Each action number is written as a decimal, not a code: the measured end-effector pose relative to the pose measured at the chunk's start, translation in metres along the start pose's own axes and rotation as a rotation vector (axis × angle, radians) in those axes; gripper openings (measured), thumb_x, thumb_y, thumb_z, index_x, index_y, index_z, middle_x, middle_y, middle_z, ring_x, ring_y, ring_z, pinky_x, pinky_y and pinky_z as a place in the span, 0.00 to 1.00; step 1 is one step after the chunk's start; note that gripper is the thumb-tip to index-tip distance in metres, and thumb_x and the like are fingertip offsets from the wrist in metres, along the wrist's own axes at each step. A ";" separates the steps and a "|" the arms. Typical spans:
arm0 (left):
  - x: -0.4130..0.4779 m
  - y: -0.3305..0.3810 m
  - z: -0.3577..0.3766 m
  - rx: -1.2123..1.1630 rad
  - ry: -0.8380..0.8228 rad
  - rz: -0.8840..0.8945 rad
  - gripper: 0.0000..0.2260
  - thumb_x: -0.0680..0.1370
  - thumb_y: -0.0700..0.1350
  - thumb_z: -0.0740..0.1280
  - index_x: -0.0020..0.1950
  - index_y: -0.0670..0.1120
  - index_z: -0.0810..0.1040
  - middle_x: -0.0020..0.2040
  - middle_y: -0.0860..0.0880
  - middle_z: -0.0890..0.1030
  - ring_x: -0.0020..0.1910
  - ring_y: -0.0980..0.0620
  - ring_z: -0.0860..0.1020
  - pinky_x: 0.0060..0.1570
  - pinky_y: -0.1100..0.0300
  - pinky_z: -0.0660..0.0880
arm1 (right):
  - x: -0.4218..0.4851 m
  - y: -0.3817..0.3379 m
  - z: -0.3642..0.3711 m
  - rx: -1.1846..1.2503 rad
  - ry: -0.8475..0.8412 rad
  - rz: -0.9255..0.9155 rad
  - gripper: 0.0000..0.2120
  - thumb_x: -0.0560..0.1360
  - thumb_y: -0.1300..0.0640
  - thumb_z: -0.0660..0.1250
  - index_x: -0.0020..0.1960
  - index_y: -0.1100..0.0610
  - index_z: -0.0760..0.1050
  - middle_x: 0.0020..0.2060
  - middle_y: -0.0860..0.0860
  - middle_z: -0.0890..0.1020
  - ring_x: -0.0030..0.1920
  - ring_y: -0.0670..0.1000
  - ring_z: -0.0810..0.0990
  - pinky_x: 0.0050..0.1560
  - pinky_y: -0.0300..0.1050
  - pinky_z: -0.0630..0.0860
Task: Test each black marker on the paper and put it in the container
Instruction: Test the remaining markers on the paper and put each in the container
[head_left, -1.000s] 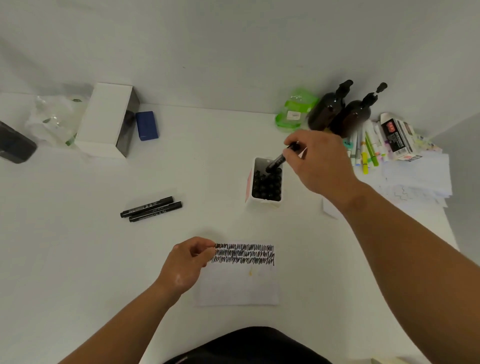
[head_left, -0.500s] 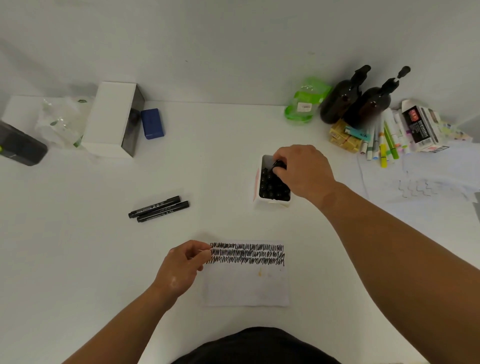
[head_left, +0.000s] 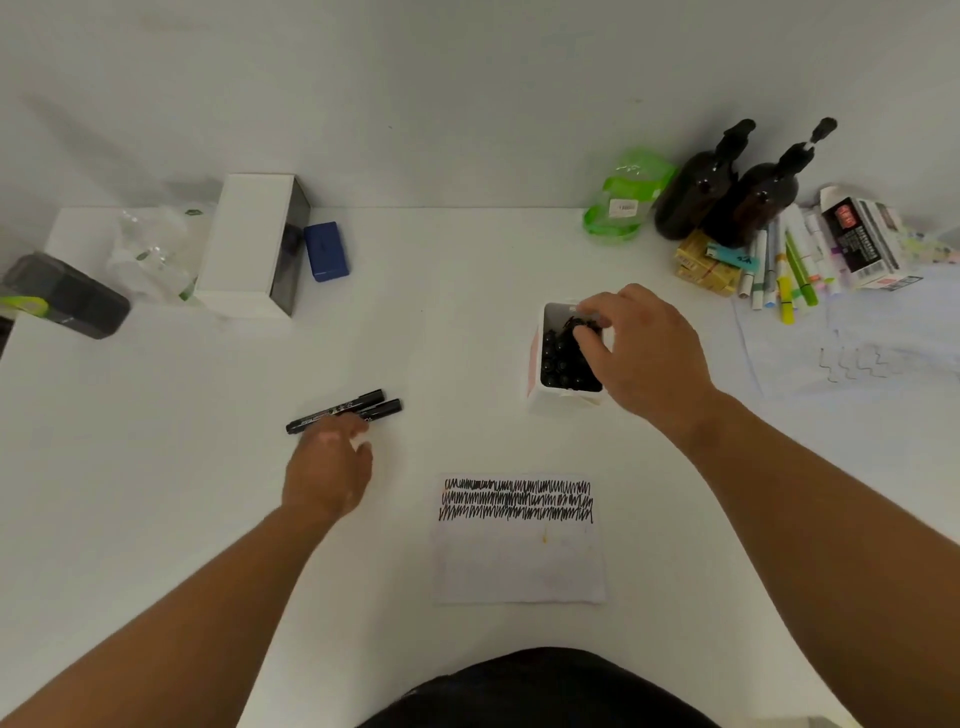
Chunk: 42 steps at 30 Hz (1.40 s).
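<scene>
Two black markers lie side by side on the white table, left of centre. My left hand reaches over them, and its fingertips touch the nearer marker without closing round it. A white container full of upright black markers stands right of centre. My right hand is over the container's far right corner, thumb and forefinger pinching the top of one black marker that stands inside. The test paper, with three rows of black scribble, lies near me and nothing touches it.
At the back left are a white box, a blue case, a clear plastic bag and a dark device. The back right holds a green pouch, two brown pump bottles, coloured pens and papers.
My right hand lowered its marker into the container and still has it at the top. My left hand let go of the paper's corner and moved left and forward onto the two loose markers.
</scene>
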<state>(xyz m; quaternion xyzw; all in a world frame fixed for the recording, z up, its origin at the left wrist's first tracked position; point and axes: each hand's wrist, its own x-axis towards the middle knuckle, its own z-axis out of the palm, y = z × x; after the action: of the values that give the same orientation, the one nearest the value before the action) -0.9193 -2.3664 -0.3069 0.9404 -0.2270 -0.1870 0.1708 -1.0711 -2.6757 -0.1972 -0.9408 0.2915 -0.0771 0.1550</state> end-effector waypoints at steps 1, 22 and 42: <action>0.009 -0.005 -0.001 0.086 -0.001 0.014 0.13 0.78 0.40 0.68 0.62 0.43 0.79 0.56 0.42 0.79 0.56 0.41 0.76 0.55 0.49 0.75 | -0.010 -0.001 -0.003 0.034 0.033 0.011 0.10 0.79 0.51 0.68 0.59 0.52 0.82 0.48 0.50 0.80 0.44 0.53 0.79 0.46 0.46 0.75; -0.093 0.047 0.005 -0.872 -0.527 -0.201 0.06 0.75 0.37 0.73 0.49 0.39 0.79 0.44 0.45 0.85 0.45 0.48 0.83 0.44 0.57 0.77 | -0.196 -0.059 0.068 0.574 -0.615 0.343 0.18 0.80 0.42 0.67 0.68 0.40 0.73 0.56 0.39 0.80 0.51 0.39 0.80 0.47 0.30 0.72; -0.119 0.012 -0.006 -0.261 -0.582 0.497 0.05 0.82 0.53 0.63 0.53 0.57 0.78 0.43 0.56 0.80 0.41 0.57 0.77 0.42 0.64 0.73 | -0.221 -0.081 0.071 0.987 -0.389 0.469 0.08 0.75 0.57 0.76 0.51 0.46 0.85 0.37 0.51 0.85 0.36 0.46 0.81 0.38 0.40 0.78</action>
<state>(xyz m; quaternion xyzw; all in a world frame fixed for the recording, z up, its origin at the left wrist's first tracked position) -1.0195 -2.3164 -0.2646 0.7350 -0.4607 -0.4257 0.2574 -1.1929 -2.4682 -0.2484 -0.6641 0.3879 0.0070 0.6392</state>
